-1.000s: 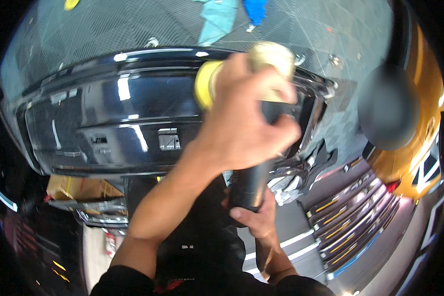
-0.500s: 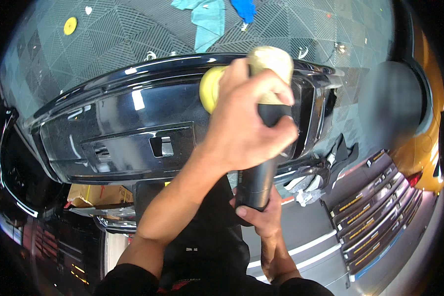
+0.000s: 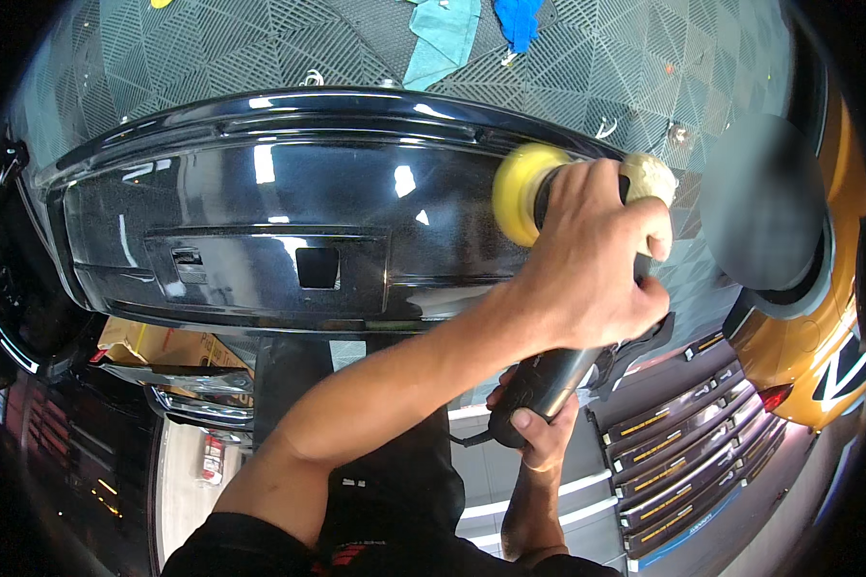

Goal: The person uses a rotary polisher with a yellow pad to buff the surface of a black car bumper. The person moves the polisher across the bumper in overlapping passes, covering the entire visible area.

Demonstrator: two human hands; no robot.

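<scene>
A black power polisher (image 3: pixel 556 377) slants across the right part of a glossy black car body panel (image 3: pixel 356 188). My left hand (image 3: pixel 597 255) is wrapped over its head end, next to a pale, taped-looking cover (image 3: pixel 650 179). Lower down, my right hand (image 3: pixel 547 435) grips the rear end of the body, where a dark cord comes out. The yellow foam pad (image 3: pixel 520 195) faces the panel's upper right area, its edge smeared as if spinning. Whether the pad touches the surface is hard to make out. The panel has a square cutout (image 3: pixel 318 268) and a smaller slot.
Teal cloth (image 3: pixel 445 43) and blue cloth (image 3: pixel 519 24) lie on the tiled floor beyond the panel. At right stand an orange car (image 3: pixel 789 356) and several long dark boxes (image 3: pixel 664 462). A cardboard box (image 3: pixel 168 348) sits below the panel's left side.
Both hands and the polisher have moved to the right along the panel, and the pad is now nearer its right end. The whole view has shifted somewhat.
</scene>
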